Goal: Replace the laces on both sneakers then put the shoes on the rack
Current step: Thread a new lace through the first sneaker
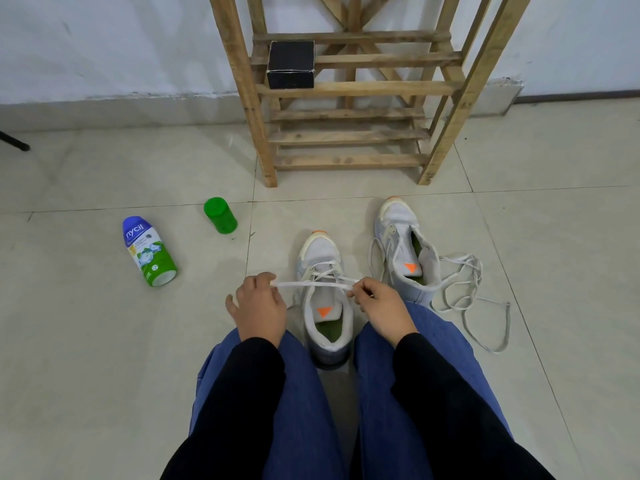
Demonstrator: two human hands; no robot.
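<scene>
A white sneaker (320, 251) with an orange tongue tag stands on the floor between my knees, toe pointing away. A white lace (313, 285) crosses its eyelets and stretches sideways. My left hand (258, 306) pinches one end of it, and my right hand (379, 306) pinches the other. The second white sneaker (403, 247) stands to the right, a little farther off, with no lace across its eyelets. A loose white lace (467, 292) lies tangled beside it on the tiles. The wooden shoe rack (349, 88) stands against the wall ahead.
A black box (291, 65) sits on a rack shelf. A powder bottle (149, 251) lies on its side at the left, with a green cap (220, 215) near it. My knees in blue trousers (301, 393) flank the near sneaker. A dark leg (14, 141) shows at far left.
</scene>
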